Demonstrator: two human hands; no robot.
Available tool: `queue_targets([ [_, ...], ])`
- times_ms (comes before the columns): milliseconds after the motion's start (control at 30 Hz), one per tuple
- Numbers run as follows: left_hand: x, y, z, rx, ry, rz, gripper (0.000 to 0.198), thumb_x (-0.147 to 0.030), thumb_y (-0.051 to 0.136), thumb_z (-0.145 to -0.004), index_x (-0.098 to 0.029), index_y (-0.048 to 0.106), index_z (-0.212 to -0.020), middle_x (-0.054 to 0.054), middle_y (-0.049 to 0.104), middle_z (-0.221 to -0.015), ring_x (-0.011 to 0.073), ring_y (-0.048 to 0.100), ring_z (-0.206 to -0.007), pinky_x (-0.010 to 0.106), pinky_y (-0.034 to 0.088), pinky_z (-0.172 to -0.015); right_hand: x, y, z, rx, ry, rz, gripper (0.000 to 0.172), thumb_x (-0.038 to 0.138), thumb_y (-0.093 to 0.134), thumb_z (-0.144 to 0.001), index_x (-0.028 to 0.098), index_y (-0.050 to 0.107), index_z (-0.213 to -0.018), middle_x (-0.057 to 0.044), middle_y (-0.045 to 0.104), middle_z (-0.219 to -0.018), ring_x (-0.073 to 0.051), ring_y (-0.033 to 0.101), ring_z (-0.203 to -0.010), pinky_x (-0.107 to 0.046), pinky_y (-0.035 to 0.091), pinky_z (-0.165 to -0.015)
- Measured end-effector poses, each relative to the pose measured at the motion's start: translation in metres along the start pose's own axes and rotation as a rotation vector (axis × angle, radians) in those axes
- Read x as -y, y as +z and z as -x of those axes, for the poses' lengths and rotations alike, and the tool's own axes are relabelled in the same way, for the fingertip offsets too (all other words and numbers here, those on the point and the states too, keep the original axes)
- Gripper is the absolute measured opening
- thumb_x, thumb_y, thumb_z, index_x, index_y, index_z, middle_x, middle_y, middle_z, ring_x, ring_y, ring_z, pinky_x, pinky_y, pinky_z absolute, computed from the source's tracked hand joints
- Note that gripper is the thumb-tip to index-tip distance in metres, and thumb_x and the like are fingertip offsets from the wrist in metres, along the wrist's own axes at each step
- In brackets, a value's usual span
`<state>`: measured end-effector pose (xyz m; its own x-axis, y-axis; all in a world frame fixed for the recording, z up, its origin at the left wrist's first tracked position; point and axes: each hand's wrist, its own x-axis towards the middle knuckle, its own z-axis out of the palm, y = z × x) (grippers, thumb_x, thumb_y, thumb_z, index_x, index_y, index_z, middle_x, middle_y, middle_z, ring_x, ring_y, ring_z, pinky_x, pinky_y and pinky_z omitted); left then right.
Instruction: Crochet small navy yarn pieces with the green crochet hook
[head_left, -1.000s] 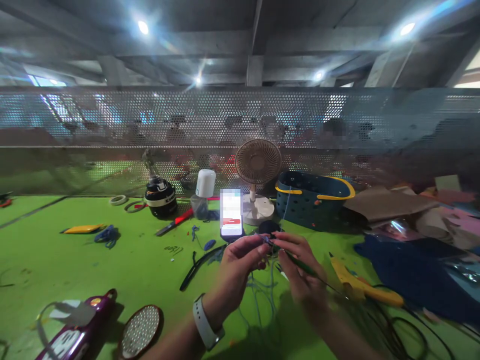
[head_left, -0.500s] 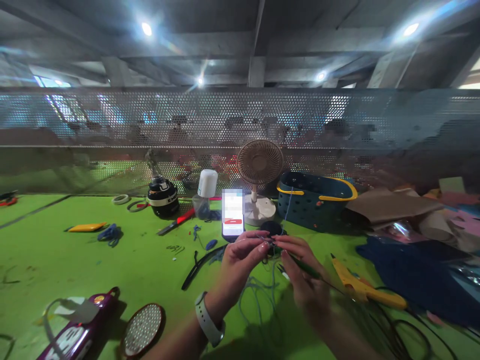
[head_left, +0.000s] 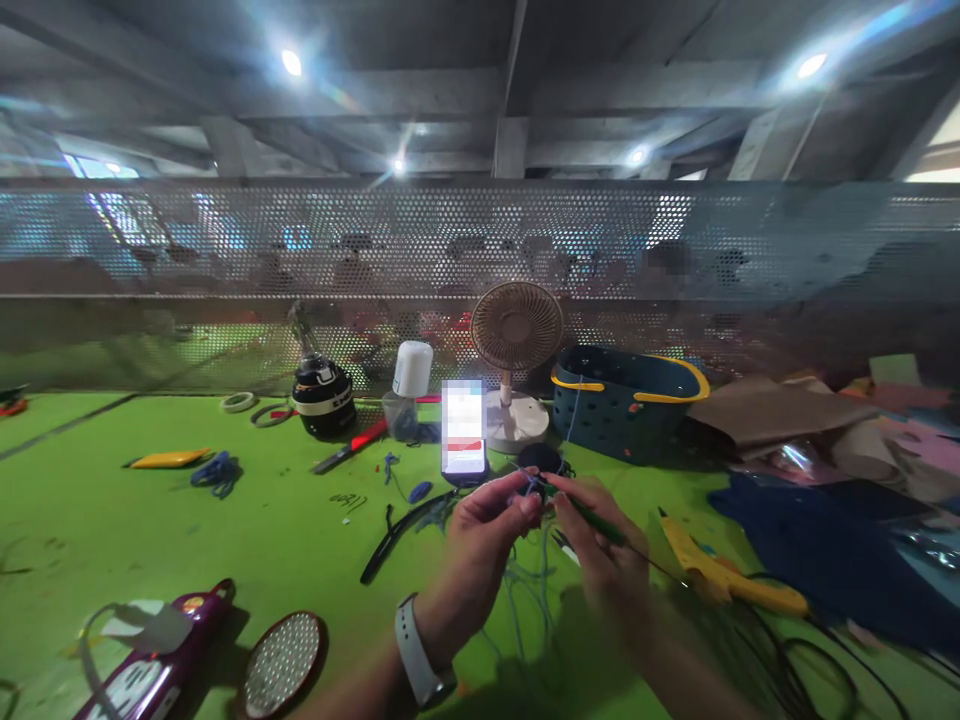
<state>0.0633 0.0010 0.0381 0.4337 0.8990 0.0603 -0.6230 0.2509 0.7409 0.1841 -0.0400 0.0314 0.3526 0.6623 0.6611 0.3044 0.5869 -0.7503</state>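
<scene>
My left hand (head_left: 486, 525), with a pale watch on its wrist, pinches light blue yarn (head_left: 533, 484) between thumb and fingers. In my right hand (head_left: 611, 560) is a green-handled crochet hook (head_left: 602, 524), its tip meeting the yarn at the left fingertips. Loose yarn strands (head_left: 541, 590) hang down onto the green table below. Another strand rises from near the hands to the dark teal basket (head_left: 622, 415). Fingers mostly hide the worked piece, so its shape cannot be made out. Just beyond the fingers sits a dark round object (head_left: 541, 460).
Behind the hands stand a lit phone (head_left: 464, 430) and a desk fan (head_left: 516, 325). A yellow glue gun (head_left: 720, 570) with cables lies to the right, near dark blue cloth (head_left: 832, 560). Leftward are a yellow cutter (head_left: 166, 459), a purple bottle-like object (head_left: 165, 655) and a hairbrush (head_left: 283, 665).
The right hand and hook have shifted slightly left and the fingers have changed angle around the yarn. The left hand still pinches it. The whole view has moved a little.
</scene>
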Motion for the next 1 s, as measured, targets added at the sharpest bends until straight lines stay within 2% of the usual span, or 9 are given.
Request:
queue_targets([
  [133,-0.005,0.000,0.001,0.052,-0.005,-0.096,0.039,-0.026,0.084,-0.069,-0.022,0.076,-0.106,0.004,0.074,-0.083,0.0128,0.061,-0.074,0.029,0.046,-0.079,-0.001,0.001,-0.004,0.000,0.112,-0.141,0.016,0.029,0.070,-0.084,0.030,0.077,-0.098,-0.004,0.075,-0.099,-0.020,0.071,-0.090,-0.030,0.060,-0.075],
  [300,-0.010,0.000,0.001,0.062,0.014,-0.211,0.034,-0.032,0.081,-0.072,-0.024,0.077,-0.105,0.004,0.074,-0.083,0.0120,0.060,-0.071,0.025,0.044,-0.070,-0.005,0.001,-0.007,0.013,0.203,-0.281,0.014,0.028,0.077,-0.077,0.029,0.079,-0.091,-0.003,0.074,-0.097,-0.020,0.071,-0.090,-0.028,0.062,-0.072],
  [433,-0.008,0.001,0.001,0.084,0.031,-0.280,0.034,-0.036,0.078,-0.075,-0.024,0.076,-0.107,0.002,0.071,-0.071,0.0124,0.058,-0.066,0.024,0.041,-0.063,-0.007,0.002,-0.006,0.054,0.305,-0.420,0.006,0.030,0.076,-0.077,0.029,0.078,-0.083,0.000,0.071,-0.085,-0.014,0.069,-0.069,-0.025,0.060,-0.057],
  [500,-0.007,-0.001,0.001,0.086,0.033,-0.288,0.037,-0.035,0.079,-0.075,-0.024,0.075,-0.110,0.002,0.070,-0.070,0.0129,0.058,-0.066,0.025,0.043,-0.065,-0.004,0.002,-0.006,0.032,0.326,-0.369,0.005,0.030,0.076,-0.078,0.027,0.077,-0.081,0.001,0.071,-0.078,-0.013,0.067,-0.063,-0.025,0.059,-0.055],
  [567,-0.006,-0.004,0.003,0.088,0.040,-0.292,0.042,-0.034,0.079,-0.075,-0.026,0.072,-0.116,0.001,0.071,-0.070,0.0132,0.059,-0.066,0.026,0.046,-0.068,0.000,0.000,-0.007,0.024,0.260,-0.222,0.006,0.027,0.076,-0.077,0.026,0.077,-0.083,0.000,0.072,-0.078,-0.015,0.068,-0.066,-0.026,0.059,-0.057],
  [633,-0.005,-0.007,0.006,0.085,0.043,-0.301,0.045,-0.035,0.078,-0.076,-0.029,0.069,-0.120,0.000,0.071,-0.071,0.0134,0.060,-0.066,0.027,0.047,-0.069,0.003,-0.002,-0.008,0.047,0.103,-0.055,0.010,0.025,0.076,-0.077,0.026,0.077,-0.087,-0.002,0.074,-0.085,-0.018,0.070,-0.074,-0.028,0.060,-0.063],
  [767,-0.005,-0.014,0.017,0.095,-0.006,-0.337,0.035,-0.039,0.078,-0.075,-0.031,0.075,-0.109,0.001,0.073,-0.080,0.0140,0.062,-0.066,0.029,0.049,-0.071,-0.002,-0.011,-0.004,0.128,-0.241,0.185,0.016,0.023,0.071,-0.083,0.029,0.076,-0.097,-0.004,0.075,-0.091,-0.020,0.071,-0.083,-0.032,0.059,-0.074],
  [833,-0.004,-0.017,0.022,0.115,-0.040,-0.365,0.032,-0.042,0.077,-0.075,-0.029,0.077,-0.105,0.002,0.073,-0.078,0.0150,0.064,-0.066,0.031,0.049,-0.073,-0.009,-0.016,0.001,0.172,-0.290,0.243,0.018,0.026,0.067,-0.087,0.029,0.074,-0.104,-0.005,0.077,-0.098,-0.021,0.071,-0.089,-0.035,0.059,-0.078],
  [1000,-0.003,-0.021,0.028,0.171,-0.126,-0.404,0.033,-0.043,0.074,-0.078,-0.026,0.076,-0.107,0.004,0.074,-0.074,0.0172,0.065,-0.068,0.032,0.047,-0.075,-0.021,-0.023,0.012,0.276,-0.262,0.261,0.023,0.035,0.061,-0.092,0.031,0.068,-0.114,-0.005,0.076,-0.110,-0.023,0.071,-0.102,-0.045,0.054,-0.093],
])
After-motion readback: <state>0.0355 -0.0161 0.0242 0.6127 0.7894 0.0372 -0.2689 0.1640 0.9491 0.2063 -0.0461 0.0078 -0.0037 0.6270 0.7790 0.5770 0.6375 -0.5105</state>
